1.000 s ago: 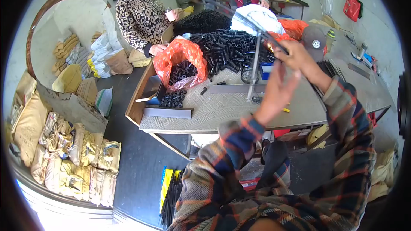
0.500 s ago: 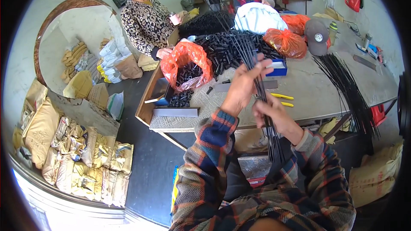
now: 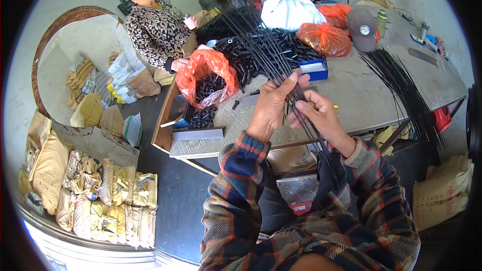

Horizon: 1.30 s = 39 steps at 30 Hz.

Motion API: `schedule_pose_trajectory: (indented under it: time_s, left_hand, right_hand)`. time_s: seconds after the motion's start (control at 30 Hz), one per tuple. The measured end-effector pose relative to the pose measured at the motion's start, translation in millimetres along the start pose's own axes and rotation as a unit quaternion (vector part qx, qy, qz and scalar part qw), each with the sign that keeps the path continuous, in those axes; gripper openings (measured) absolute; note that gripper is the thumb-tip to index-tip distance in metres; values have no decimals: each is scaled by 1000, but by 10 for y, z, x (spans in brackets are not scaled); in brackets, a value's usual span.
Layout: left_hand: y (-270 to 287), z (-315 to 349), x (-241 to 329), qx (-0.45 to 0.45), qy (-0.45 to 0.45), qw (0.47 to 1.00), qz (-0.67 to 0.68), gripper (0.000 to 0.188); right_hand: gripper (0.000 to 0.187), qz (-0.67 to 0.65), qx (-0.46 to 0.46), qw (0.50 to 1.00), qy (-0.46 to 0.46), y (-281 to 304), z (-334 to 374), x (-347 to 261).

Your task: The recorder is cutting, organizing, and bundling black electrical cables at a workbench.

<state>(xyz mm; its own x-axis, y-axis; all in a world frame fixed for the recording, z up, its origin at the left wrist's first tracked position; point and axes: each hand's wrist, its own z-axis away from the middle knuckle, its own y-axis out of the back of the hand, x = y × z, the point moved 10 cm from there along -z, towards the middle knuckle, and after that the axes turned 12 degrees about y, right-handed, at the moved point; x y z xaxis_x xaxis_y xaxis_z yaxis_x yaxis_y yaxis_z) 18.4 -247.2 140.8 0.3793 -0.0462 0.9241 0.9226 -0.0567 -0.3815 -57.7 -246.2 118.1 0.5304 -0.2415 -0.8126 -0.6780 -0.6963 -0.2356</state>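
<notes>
A bundle of long thin black rods (image 3: 261,52) slants across the front of the table, its far ends spread over the pile of short black tubes (image 3: 248,65). My left hand (image 3: 272,105) is closed round the bundle, thumb on top. Just below it, my right hand (image 3: 322,120) pinches the same rods between thumb and fingers. The lower ends hang past the table edge towards my lap. Beyond my hands sits a small blue box (image 3: 314,72) with a pale inside. More black rods (image 3: 401,90) lie at the right, overhanging the edge.
A red plastic bag (image 3: 183,80) of black parts stands at left beside a metal bar (image 3: 198,134). Tied red bags (image 3: 324,40), a white sack (image 3: 291,12) and a cap (image 3: 362,30) line the back. Co-workers stand beyond the table. Filled sacks (image 3: 115,185) are stacked on the left.
The rods' far ends have fanned out to the left. My right hand has moved up closer to my left and now mostly covers the yellow handles. The view has shifted slightly.
</notes>
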Motion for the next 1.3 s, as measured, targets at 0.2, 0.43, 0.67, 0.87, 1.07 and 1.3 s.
schedule_pose_trajectory:
  time_s: [0.2, 0.43, 0.67, 0.87, 1.07, 1.3]
  left_hand:
    - [-73, 20, 22, -26, 9, 1000, -4, 38]
    - [-102, 95, -1, -56, 12, 998, 39, 37]
    - [-127, 34, -80, -104, 14, 992, 64, 42]
    - [-69, 65, 55, -109, -36, 988, 103, 45]
    - [-96, 14, -3, -77, -32, 991, 107, 42]
    - [-130, 23, -20, -50, -58, 994, 76, 43]
  right_hand:
    - [15, 38, 2, 999, 16, 127, -7, 30]
    - [10, 32, 60, 996, 56, 206, -17, -27]
    - [9, 29, 107, 992, 61, 286, -73, -58]
    - [10, 74, 90, 990, 85, 219, -91, -56]
    - [12, -4, 101, 991, 85, 224, -6, 18]
    - [12, 78, 72, 987, 120, 131, 37, -142]
